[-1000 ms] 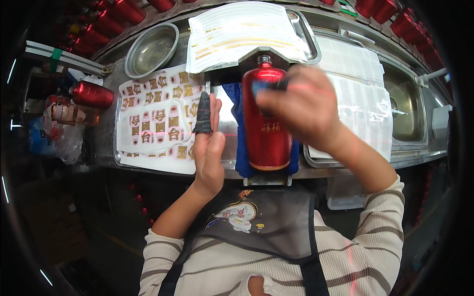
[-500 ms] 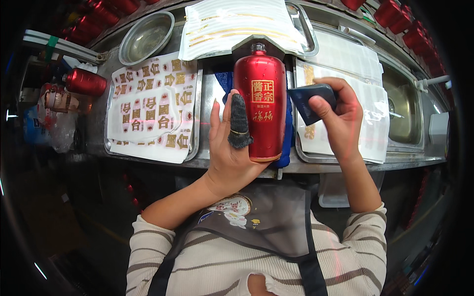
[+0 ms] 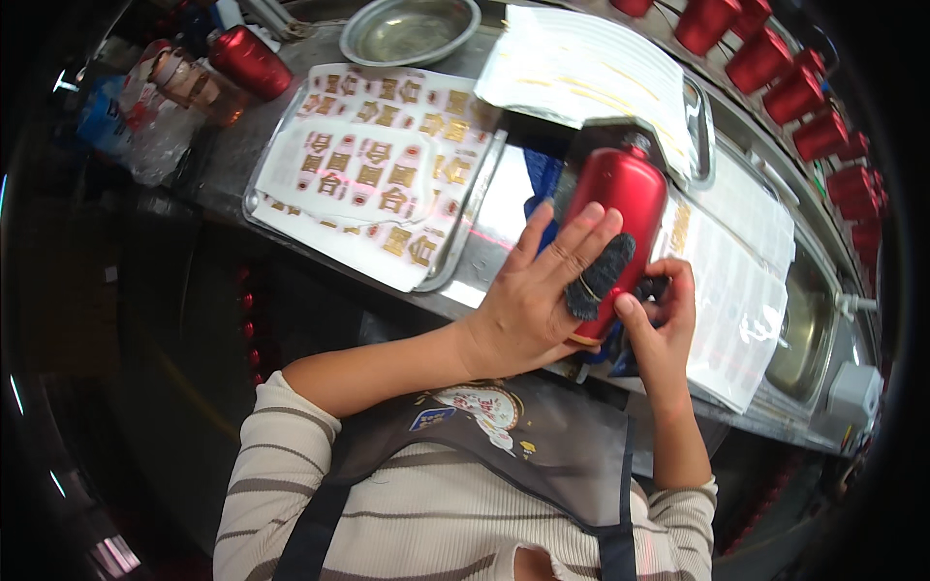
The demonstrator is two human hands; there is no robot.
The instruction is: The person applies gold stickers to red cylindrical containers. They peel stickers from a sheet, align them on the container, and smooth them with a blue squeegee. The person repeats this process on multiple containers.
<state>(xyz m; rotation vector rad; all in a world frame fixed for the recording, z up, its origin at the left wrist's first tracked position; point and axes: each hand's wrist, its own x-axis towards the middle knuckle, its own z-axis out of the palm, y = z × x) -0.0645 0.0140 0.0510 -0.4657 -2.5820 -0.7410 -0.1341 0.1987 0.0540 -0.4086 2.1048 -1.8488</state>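
Red bottle (image 3: 635,198) lies neck-away beneath the left hand (image 3: 533,300), spread across it, any clamping hidden; the right hand (image 3: 668,334) pinches a dark piece (image 3: 657,288) beside it. Work seems under way: covering fingers hide what is done; beyond, decal sheets (image 3: 354,169) look well stocked.

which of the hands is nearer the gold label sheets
Left: the left hand, on the red bottle, is right of the gold label sheets; the right hand is farther right, at the bottle's lower right.
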